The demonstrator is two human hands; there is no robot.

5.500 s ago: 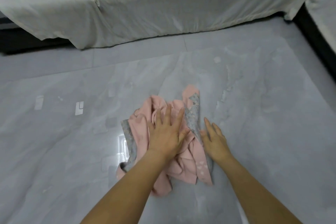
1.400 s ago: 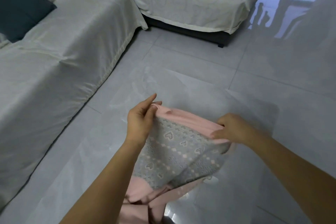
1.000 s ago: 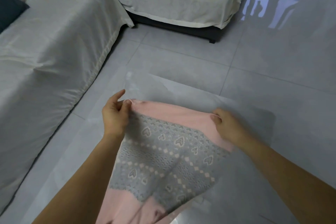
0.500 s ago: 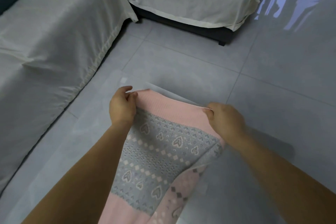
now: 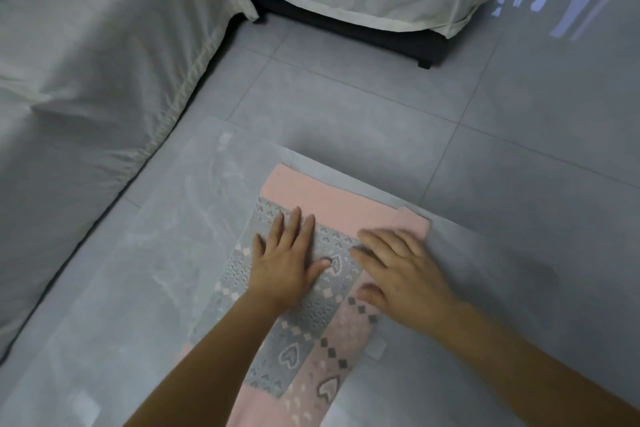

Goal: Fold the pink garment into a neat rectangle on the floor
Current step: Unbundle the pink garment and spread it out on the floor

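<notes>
A soft pink knitted garment with a grey heart-and-diamond band lies flat on the glossy grey tiled floor. Its long axis runs away from the person, tilted right. The left hand and the right hand press on it with flat, straight fingers. A sofa draped in creased white cloth stands to the left.

The pink garment, knitted with a grey band of hearts and diamonds, lies flat on the floor as a long strip running near to far.
</notes>
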